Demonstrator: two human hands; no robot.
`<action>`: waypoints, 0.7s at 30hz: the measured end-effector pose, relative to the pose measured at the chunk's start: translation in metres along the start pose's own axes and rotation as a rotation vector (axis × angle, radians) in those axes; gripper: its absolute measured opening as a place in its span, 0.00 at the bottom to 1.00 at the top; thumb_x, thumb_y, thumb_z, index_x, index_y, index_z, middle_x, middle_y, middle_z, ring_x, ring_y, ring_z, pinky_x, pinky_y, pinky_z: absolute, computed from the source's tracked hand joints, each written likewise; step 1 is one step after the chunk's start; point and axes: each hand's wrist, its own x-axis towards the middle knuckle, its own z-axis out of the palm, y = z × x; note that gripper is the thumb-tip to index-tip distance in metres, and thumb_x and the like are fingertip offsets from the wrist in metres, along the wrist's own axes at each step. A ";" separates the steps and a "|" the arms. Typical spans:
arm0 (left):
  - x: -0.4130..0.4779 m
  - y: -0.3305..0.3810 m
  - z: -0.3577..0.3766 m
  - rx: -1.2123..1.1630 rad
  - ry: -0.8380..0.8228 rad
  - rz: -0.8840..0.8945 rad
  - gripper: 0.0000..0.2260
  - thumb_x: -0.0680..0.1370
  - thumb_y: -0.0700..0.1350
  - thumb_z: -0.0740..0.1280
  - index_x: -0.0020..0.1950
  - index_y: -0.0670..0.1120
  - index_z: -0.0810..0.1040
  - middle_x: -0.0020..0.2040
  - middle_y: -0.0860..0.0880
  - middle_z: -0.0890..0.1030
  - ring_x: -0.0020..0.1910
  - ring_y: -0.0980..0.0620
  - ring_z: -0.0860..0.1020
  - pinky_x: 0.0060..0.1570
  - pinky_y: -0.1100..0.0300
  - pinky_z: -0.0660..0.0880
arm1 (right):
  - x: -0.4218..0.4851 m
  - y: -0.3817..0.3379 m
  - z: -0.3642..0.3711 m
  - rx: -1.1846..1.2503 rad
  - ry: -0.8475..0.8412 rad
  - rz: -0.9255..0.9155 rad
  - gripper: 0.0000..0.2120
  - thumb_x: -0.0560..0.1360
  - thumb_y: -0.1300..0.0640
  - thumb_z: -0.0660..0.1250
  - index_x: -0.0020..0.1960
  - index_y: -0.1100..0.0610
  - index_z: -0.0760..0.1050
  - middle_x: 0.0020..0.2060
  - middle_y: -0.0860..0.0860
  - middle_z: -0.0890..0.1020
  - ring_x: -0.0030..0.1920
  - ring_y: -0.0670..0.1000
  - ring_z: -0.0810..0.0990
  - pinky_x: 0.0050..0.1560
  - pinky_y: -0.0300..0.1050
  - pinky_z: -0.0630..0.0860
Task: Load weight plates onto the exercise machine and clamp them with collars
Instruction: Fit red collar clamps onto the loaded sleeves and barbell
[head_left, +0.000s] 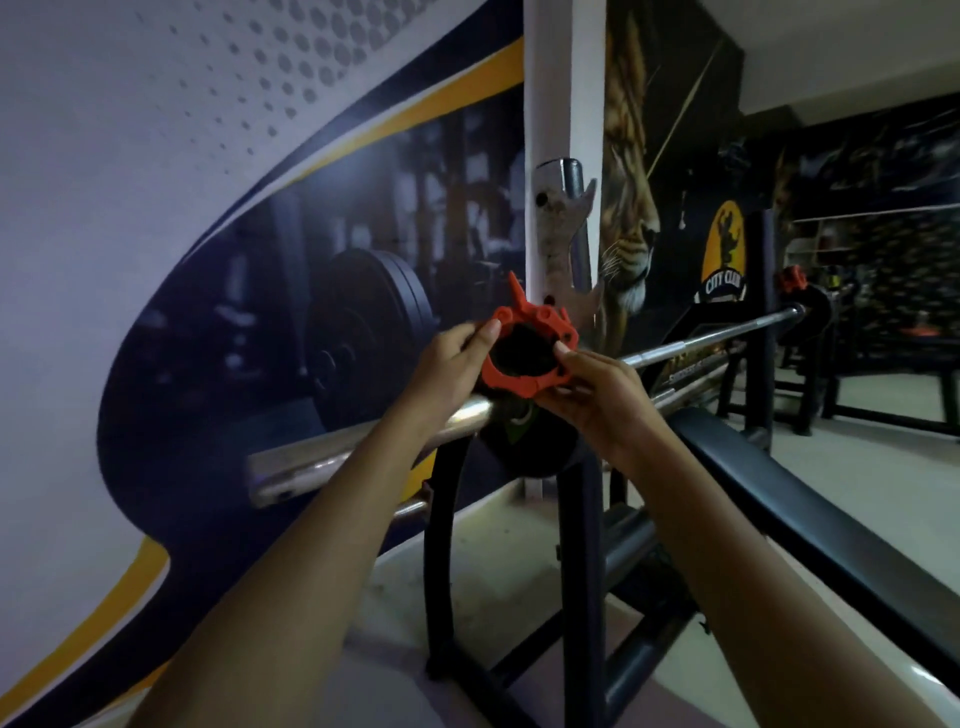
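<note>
Biggest thing in view: the wall mural (182, 208), grey w/ dots up top, yellow and navy bands, a printed barbell pic lower down. Next the white upright post (563, 78) w/ a worn metal bar hook (563, 228) bolted on it. The black bench pad (810, 499) runs off to the right, black frame (447, 519) under it. The barbell (717, 338) lies across the rack; its near sleeve (363, 452) points toward us, bare chrome at the end. A black weight plate (524, 447) sits on that sleeve against the rack, mostly hidden behind our wrists. At the far end we see another red collar (790, 278) on the bar, blurry.

We hold the red collar (527, 351) w/ both hands, just above the sleeve, not on it, ring opening facing us, its lever sticking up. Left hand (452, 364) pinches the left rim, fingers closed on it. Right hand (592, 387) grips the right rim and underside, thumb on the front edge.
</note>
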 end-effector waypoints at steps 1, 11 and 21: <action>-0.010 -0.002 -0.020 -0.003 -0.025 0.006 0.12 0.79 0.50 0.60 0.54 0.46 0.79 0.48 0.46 0.81 0.50 0.51 0.78 0.54 0.55 0.73 | -0.008 0.009 0.017 -0.004 0.015 -0.005 0.11 0.75 0.59 0.64 0.38 0.58 0.83 0.37 0.55 0.83 0.42 0.53 0.83 0.48 0.48 0.79; -0.087 -0.021 -0.190 -0.080 -0.142 -0.024 0.12 0.80 0.46 0.58 0.59 0.46 0.76 0.53 0.47 0.79 0.53 0.53 0.76 0.54 0.62 0.71 | -0.069 0.064 0.180 -0.097 0.102 0.046 0.06 0.75 0.58 0.64 0.43 0.60 0.77 0.36 0.55 0.80 0.40 0.54 0.81 0.44 0.47 0.81; -0.127 -0.079 -0.235 -0.338 -0.135 -0.181 0.14 0.80 0.41 0.56 0.65 0.40 0.71 0.53 0.47 0.77 0.47 0.58 0.75 0.39 0.80 0.71 | -0.091 0.123 0.240 -0.126 0.127 0.119 0.13 0.75 0.63 0.65 0.58 0.65 0.73 0.47 0.59 0.81 0.44 0.52 0.83 0.43 0.43 0.80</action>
